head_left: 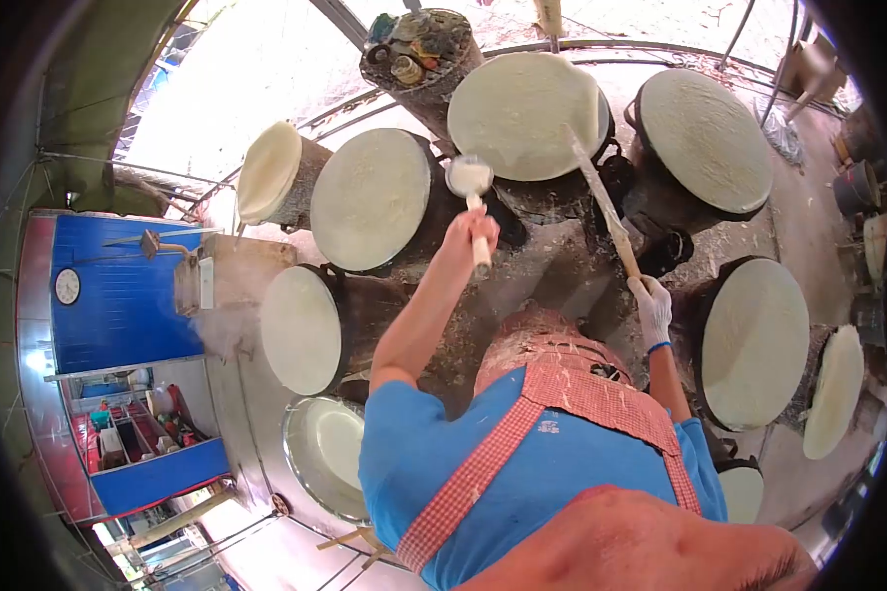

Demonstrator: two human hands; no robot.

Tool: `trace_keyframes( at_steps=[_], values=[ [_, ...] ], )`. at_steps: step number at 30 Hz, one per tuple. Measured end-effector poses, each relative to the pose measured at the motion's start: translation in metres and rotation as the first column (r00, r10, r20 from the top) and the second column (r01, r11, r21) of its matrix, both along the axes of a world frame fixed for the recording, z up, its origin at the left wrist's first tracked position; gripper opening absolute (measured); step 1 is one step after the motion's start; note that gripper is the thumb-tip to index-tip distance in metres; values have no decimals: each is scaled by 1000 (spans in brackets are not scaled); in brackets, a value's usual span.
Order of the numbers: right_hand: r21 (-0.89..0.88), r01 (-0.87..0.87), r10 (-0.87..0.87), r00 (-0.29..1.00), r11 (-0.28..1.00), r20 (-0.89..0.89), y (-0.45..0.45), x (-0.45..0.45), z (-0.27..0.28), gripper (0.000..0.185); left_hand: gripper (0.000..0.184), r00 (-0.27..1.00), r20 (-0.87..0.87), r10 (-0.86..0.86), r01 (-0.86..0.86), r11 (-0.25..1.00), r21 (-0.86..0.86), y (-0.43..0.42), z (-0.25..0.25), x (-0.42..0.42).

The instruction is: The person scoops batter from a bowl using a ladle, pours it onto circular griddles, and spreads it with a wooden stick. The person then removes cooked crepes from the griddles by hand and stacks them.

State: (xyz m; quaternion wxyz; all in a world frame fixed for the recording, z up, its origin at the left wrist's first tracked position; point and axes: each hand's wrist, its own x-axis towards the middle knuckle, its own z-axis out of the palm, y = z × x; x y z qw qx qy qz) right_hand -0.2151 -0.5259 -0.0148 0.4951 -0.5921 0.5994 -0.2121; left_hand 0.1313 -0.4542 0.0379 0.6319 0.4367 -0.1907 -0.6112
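Note:
My left hand (473, 236) is bare and wrapped round the short handle of a ladle (470, 177). Pale batter coats the ladle's bowl, which is at the near left edge of the far middle griddle. In a white glove, my right hand (652, 310) grips a long flat wooden spatula (606, 202). The spatula's tip lies over the right part of a big round pale pancake (522, 113) on that griddle. Whether the tip touches the pancake I cannot tell. A thicker band of batter runs along the pancake's right edge.
More griddles carry pale rounds: one at left (373, 202), one at far right (705, 138), one at near right (756, 340). A wide metal basin (301, 458) holding pale batter stands at lower left. Cluttered drum (429, 69) stands behind; blue cabinet (118, 315) left.

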Motion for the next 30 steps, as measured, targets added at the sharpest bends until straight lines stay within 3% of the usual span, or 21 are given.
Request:
trace_keyframes(
  at_steps=[1,2,4,6,7,9,11,13,14,15,16,17,20,22,24,26,27,28,29,30],
  values=[
    [4,4,-4,1000,1000,2,-3,14,5,35,40,983,-185,15,-2,997,72,-22,-8,18],
    [-14,-17,17,998,1000,58,-7,28,9,36,35,859,-478,186,-101,975,198,-44,-12,28],
    [-37,-9,14,993,999,121,-18,58,0,39,27,667,-668,329,-80,924,374,-84,-5,47],
    [-264,-109,170,960,958,221,-32,86,-25,44,21,736,-575,356,-97,897,431,-116,-31,64],
    [-19,-154,155,963,988,222,-35,105,5,44,21,780,-482,398,-156,871,467,-125,-28,62],
    [-5,-188,187,973,982,138,-42,136,17,40,20,817,-416,399,-183,864,469,-131,-36,65],
    [-51,-227,232,966,972,114,-43,159,-16,39,20,845,-328,423,-252,855,453,-126,-35,68],
    [-455,-239,246,968,858,-44,-37,178,-28,33,20,817,-388,426,-237,862,448,-115,-43,79],
    [-454,-232,235,971,860,-50,-39,176,-31,33,20,786,-443,430,-229,870,437,-111,-46,85],
    [-428,-364,207,906,827,-370,-40,174,-6,28,21,762,-491,421,-195,873,447,-104,-38,89],
    [-354,-482,160,743,801,-649,-37,173,7,25,22,748,-523,408,-192,888,417,-99,-43,94],
    [-515,-452,48,784,728,-620,-42,164,-16,23,23,745,-533,401,-178,890,420,-94,-47,100],
    [-394,-291,107,898,872,-426,-41,168,-6,26,24,738,-553,386,-160,897,413,-86,-52,107],
    [-323,-309,176,907,894,-382,-33,181,-4,28,24,732,-564,382,-156,900,406,-83,-50,107],
    [-275,-304,247,943,912,-224,-21,193,-1,33,25,765,-528,368,-160,903,398,-81,-44,105],
    [-188,-290,284,957,938,-58,-15,192,-4,34,26,635,-703,321,-91,934,345,-67,-21,107],
    [-198,-285,278,958,938,-66,-17,187,6,34,26,581,-779,235,-50,966,253,-54,-25,117],
    [142,-232,221,971,962,91,-16,180,23,35,26,362,-904,226,17,968,249,-38,-13,126],
    [473,-201,106,970,858,220,-13,175,31,37,25,478,-869,125,6,989,146,-20,-23,131],
    [469,-196,103,971,861,217,-10,171,29,37,24,525,-827,204,28,966,256,-3,-19,129]
  ],
)
